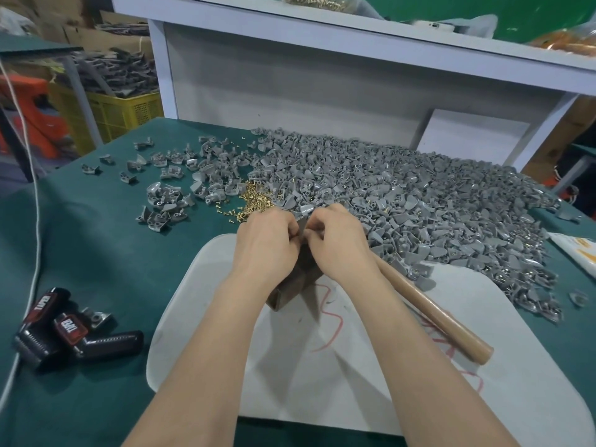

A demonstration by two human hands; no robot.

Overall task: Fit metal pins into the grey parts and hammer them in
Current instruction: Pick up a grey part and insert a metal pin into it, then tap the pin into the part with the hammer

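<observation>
In the head view, we see 2 bare forearms reaching forward over a pale mat point(200, 317) that lies on the green table cover point(96, 246). The left hand point(264, 240) and the right hand point(338, 243) meet fingertip to fingertip, fingers curled. Together they pinch 1 small grey part point(302, 226) between them, above a dark brownish block point(290, 287) standing on the mat. We cannot tell whether a pin sits in the part, as the fingers cover it.

A wooden hammer handle point(432, 312) slants out from under the right hand toward the near right. We cannot tell whether that hand grips it, and the hammer's head is hidden.

Just beyond the hands lies a small heap of brass pins point(254, 198). A wide heap of grey parts point(403, 195) spreads behind and to the right, with looser ones scattered to the left.

At the near left lie 2 black and red tape dispensers point(64, 330), with a white cord point(35, 195) running past them. Off the table at far left stands a yellow crate point(122, 111).
</observation>
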